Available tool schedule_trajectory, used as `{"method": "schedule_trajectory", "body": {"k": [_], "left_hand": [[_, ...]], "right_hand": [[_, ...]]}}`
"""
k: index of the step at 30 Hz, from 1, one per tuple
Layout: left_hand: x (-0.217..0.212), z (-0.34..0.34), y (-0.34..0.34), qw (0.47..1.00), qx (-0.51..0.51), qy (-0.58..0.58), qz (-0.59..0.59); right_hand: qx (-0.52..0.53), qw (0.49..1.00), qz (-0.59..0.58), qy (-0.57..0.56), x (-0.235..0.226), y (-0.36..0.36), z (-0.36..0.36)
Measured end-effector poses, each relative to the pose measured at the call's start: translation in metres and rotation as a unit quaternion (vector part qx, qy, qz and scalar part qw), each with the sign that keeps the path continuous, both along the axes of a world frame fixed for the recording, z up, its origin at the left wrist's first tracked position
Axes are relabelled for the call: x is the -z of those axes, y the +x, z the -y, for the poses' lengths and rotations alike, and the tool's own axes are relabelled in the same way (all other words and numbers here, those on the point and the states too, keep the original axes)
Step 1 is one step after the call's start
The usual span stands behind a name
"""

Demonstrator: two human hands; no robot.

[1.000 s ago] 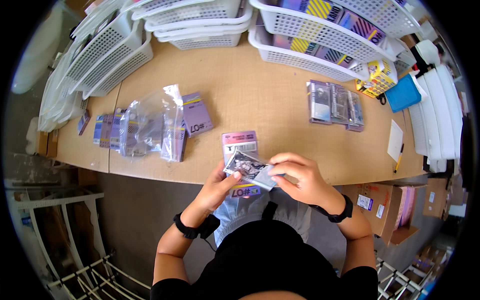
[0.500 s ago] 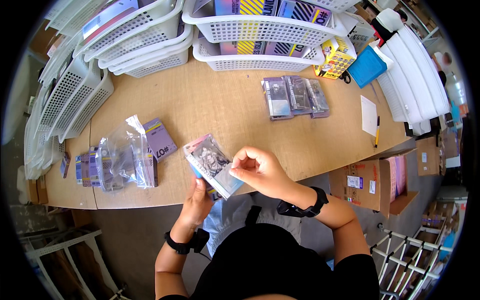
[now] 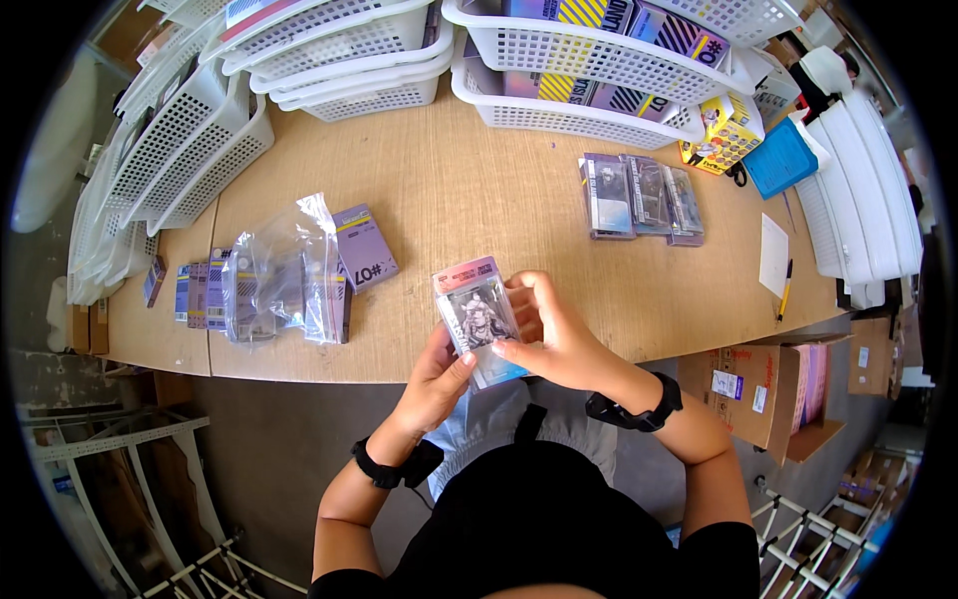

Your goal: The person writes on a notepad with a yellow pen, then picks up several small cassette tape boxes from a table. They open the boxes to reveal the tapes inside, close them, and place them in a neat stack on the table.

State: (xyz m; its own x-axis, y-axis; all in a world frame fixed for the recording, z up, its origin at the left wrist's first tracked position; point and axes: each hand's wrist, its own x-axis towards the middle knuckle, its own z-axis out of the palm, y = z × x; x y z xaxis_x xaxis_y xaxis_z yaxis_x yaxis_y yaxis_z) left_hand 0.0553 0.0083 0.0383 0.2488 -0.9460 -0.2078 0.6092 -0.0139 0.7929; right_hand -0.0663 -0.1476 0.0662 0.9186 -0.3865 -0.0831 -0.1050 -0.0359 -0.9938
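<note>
Hands together at the near edge of the wooden table [image 3: 469,180], both clamped on one small clear-wrapped card pack [image 3: 477,317] w/ a pink top strip and a grey figure picture on its face. Left hand [image 3: 437,377] grips the pack from below, thumb up on the lower front; right hand [image 3: 557,334] closes on its right side, fingers curled round the edge, index pointing across the bottom. Pack is held tilted, face up toward the camera, just above the table edge and over the person's lap. Both wrists carry black bands. To the left on the table lies a crumpled clear plastic bag [image 3: 284,270] w/ more packs inside, a purple pack [image 3: 364,245] leaning out at its right side, and a short row of similar packs [image 3: 195,292] flat beside it at the left. Well apart, on the right half of the table, three wrapped packs [image 3: 641,195] lie side by side, touching. Behind them sit white plastic baskets [image 3: 589,55] stacked at the far edge, holding purple and yellow striped boxes; more empty baskets [image 3: 175,150] are stacked on their sides at the far left. Yellow box [image 3: 723,140] and blue pad [image 3: 783,158] rest near the right baskets; white slip of paper [image 3: 773,255] and a pen [image 3: 785,292] lie near the right edge. Cardboard box [image 3: 758,384] stands on the floor below the right corner.
</note>
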Motion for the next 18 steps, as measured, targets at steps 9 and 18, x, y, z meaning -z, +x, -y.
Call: {"method": "schedule_trajectory", "body": {"k": [9,18], "left_hand": [[0.006,-0.004,0.013,0.991,0.005,0.038,0.130],[-0.001,-0.027,0.029,0.991,-0.024,0.058,0.117]], "right_hand": [[0.031,0.986,-0.111,0.117,0.008,0.018,0.040],[0.182,0.936,-0.157,-0.257,0.029,0.045,0.112]]}}
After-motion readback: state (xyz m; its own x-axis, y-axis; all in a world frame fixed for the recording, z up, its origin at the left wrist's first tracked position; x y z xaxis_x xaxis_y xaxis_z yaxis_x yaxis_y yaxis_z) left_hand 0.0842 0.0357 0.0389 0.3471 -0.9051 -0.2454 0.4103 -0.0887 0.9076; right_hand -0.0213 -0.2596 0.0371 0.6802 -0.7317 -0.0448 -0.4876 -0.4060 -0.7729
